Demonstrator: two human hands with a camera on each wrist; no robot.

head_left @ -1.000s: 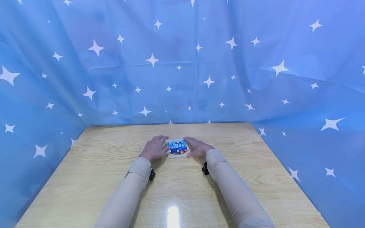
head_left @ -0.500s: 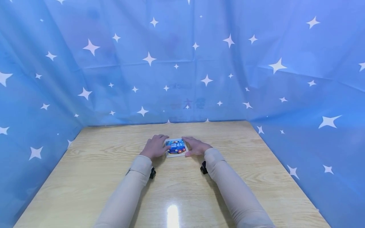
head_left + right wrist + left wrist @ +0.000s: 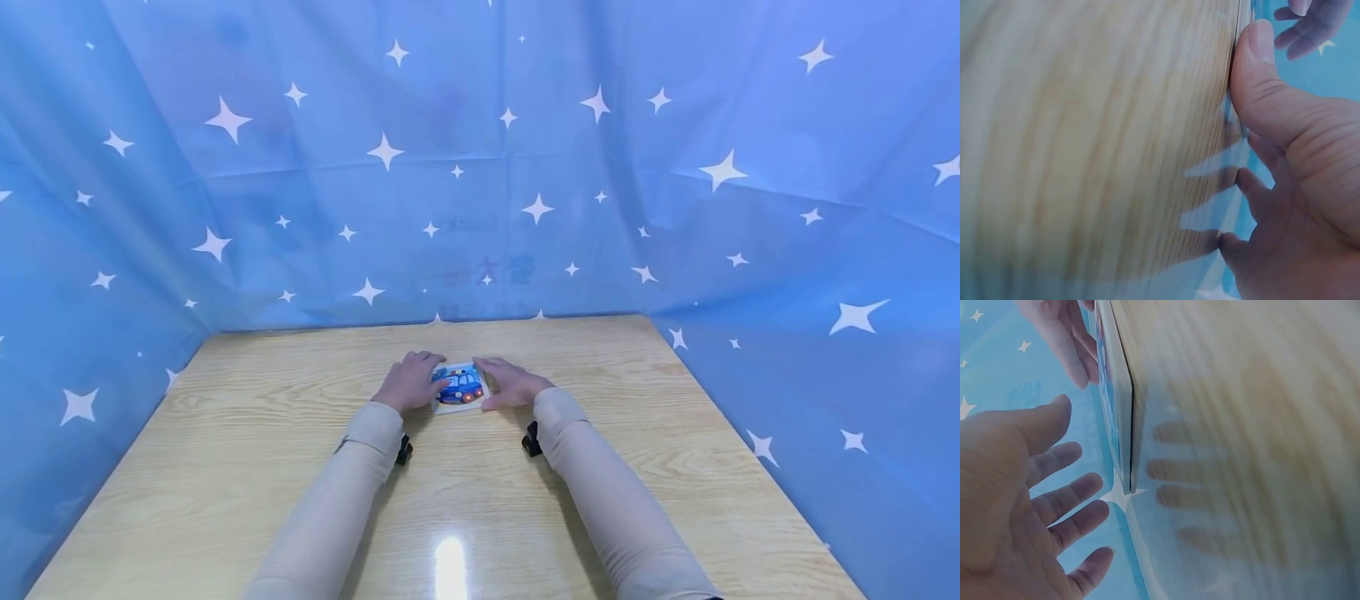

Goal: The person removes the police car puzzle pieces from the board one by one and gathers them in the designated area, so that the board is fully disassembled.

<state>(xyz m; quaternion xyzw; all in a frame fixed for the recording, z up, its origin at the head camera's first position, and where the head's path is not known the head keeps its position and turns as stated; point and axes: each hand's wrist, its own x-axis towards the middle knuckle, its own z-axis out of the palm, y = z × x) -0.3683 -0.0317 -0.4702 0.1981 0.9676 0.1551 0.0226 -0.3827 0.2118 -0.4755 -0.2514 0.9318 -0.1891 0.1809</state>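
A small flat picture board (image 3: 459, 390) with a white border and a blue cartoon car lies on the table. My left hand (image 3: 408, 382) is at its left side, thumb reaching over the picture in the head view. The left wrist view shows that hand (image 3: 1007, 500) with loosely bent, spread fingers, apart from the board's edge (image 3: 1125, 419). At the right side, my right hand (image 3: 516, 386) has its fingers near the far corner and its thumb near the close corner. In the right wrist view, the right hand's (image 3: 1300, 162) fingertips meet the tabletop; whether they touch the board cannot be told.
The pale wooden table (image 3: 247, 450) is glossy and reflects the fingers. A blue curtain (image 3: 465, 208) with white stars surrounds its back and sides. Black devices sit under both wrists, such as the one at the right wrist (image 3: 531, 439).
The head view has shifted slightly, so the whole scene sits further left. The left hand covers a little more of the board's left side. The right hand keeps its place beside the board.
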